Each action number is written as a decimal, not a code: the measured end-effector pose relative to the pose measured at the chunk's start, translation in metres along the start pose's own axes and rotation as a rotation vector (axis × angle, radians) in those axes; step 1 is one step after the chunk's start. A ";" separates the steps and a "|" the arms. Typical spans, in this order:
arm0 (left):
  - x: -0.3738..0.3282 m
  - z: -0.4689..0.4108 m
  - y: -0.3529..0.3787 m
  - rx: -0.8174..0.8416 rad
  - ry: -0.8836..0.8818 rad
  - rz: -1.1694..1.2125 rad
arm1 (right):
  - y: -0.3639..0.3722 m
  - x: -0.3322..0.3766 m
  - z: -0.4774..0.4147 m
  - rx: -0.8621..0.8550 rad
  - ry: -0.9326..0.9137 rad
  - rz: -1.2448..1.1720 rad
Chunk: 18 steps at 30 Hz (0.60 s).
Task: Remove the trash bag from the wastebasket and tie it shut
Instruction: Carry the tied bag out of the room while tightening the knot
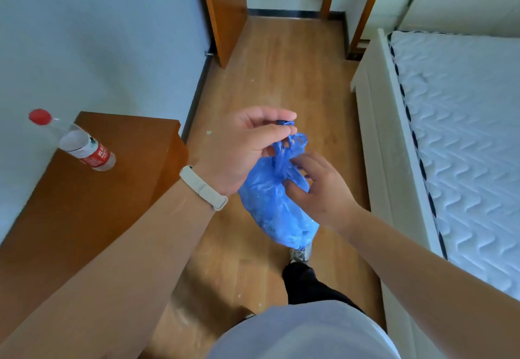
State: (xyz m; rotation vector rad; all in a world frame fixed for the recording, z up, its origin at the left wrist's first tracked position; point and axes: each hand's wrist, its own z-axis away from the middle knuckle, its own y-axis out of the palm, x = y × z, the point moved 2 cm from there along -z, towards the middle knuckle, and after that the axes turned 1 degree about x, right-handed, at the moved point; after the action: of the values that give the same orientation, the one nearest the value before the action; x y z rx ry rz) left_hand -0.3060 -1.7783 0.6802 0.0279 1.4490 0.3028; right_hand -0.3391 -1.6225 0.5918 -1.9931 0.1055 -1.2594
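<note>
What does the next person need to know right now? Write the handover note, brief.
Left hand: raised, fingertips pinching a gathered end of the blue trash bag.
Right hand: just below, fingers on the bag's bunched neck.
Bag: out of the wastebasket, hanging in mid-air above the wooden floor; no wastebasket in view.
Done: bag removed, top gathered.
Left: finish the knot; whether it is already closed cannot be told.
</note>
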 end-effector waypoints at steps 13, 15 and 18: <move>-0.018 -0.202 0.072 0.038 -0.054 -0.131 | -0.079 -0.115 -0.161 0.033 0.025 -0.010; -0.023 -0.222 0.076 0.053 -0.044 -0.115 | -0.090 -0.122 -0.182 0.003 0.024 -0.003; -0.031 -0.253 0.073 0.064 -0.033 -0.087 | -0.100 -0.128 -0.209 -0.066 -0.014 0.017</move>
State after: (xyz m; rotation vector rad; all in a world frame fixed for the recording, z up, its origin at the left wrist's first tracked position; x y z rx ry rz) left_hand -0.5703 -1.7564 0.6928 0.0212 1.4226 0.1838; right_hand -0.6032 -1.6115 0.6077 -2.0524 0.1590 -1.2452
